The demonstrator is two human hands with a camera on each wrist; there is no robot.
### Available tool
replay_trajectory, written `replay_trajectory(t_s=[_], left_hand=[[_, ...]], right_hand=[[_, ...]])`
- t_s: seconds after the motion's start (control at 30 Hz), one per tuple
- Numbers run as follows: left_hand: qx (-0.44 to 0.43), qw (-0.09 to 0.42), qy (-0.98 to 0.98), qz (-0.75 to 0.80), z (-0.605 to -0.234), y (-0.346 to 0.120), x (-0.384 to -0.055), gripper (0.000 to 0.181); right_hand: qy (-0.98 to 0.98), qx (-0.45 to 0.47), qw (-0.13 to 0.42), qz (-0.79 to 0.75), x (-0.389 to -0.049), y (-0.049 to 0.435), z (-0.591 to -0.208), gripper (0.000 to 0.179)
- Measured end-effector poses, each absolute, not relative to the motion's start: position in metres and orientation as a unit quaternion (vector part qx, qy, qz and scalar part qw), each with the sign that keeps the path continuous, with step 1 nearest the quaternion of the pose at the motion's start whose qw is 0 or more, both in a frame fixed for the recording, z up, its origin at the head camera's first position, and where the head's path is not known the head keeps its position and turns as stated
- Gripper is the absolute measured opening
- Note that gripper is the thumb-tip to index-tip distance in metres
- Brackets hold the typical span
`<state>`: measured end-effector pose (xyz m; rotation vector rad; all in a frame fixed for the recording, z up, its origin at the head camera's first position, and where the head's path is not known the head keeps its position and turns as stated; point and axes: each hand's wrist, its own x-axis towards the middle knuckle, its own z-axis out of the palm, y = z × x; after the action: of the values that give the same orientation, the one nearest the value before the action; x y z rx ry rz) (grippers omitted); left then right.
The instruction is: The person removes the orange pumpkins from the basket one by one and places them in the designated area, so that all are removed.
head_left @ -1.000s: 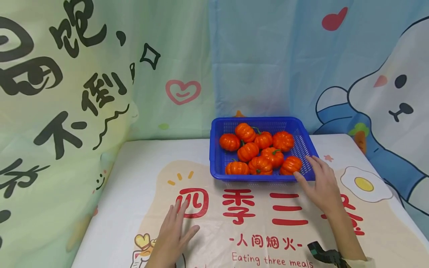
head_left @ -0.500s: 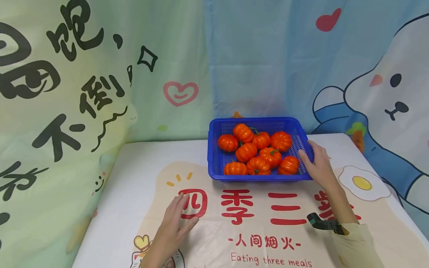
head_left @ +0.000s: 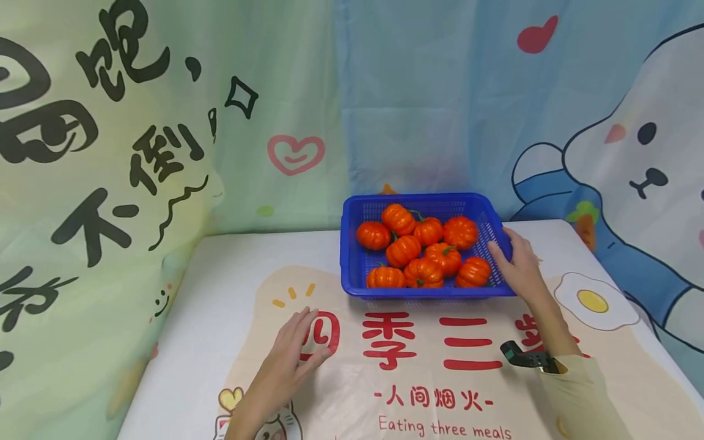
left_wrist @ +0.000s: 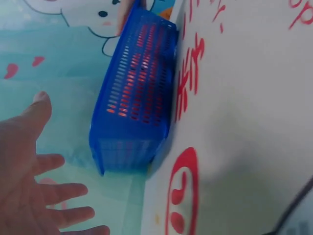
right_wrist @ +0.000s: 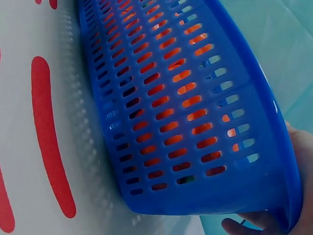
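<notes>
A blue plastic basket (head_left: 418,293) with slotted walls stands at the back of the table, holding several small orange pumpkins (head_left: 403,251). My right hand (head_left: 519,263) grips the basket's right rim, thumb on the inner side and fingers round the outside. In the right wrist view, fingertips show under the rim of the basket (right_wrist: 205,200). My left hand (head_left: 286,351) hovers over the cloth's left side with fingers extended, apart from the basket and holding nothing. The left wrist view shows this left hand (left_wrist: 29,186) spread, with the basket (left_wrist: 132,127) beyond it.
A white tablecloth (head_left: 231,263) with red lettering and a printed fried egg (head_left: 594,300) covers the table. Right behind the basket hangs a printed fabric backdrop (head_left: 407,140). A black strap device (head_left: 528,357) sits on my right wrist.
My right hand has moved from above the basket's front right corner to its right rim and taken hold there. My left hand has shifted only slightly.
</notes>
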<state>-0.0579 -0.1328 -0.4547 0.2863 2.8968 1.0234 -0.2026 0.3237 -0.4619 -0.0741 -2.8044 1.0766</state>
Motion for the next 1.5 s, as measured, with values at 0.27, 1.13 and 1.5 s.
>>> replay_trajectory(t_s=[0.27,1.13,1.5], left_hand=[[0.137,0.010,0.921,0.365,-0.435,-0.127,-0.086,0.070],[0.246,0.101,0.850,0.454,-0.405,-0.095,-0.177,0.062],[0.229,0.110,0.873,0.417,-0.408,-0.067,-0.224,0.064]], right_hand=[[-0.936,-0.032,0.048,0.348,-0.203,0.326,-0.461,0.079],[-0.929,-0.063,-0.015,0.365,-0.201,0.328,-0.461,0.083],[-0.930,-0.058,-0.014,0.364,-0.201,0.326,-0.462,0.084]])
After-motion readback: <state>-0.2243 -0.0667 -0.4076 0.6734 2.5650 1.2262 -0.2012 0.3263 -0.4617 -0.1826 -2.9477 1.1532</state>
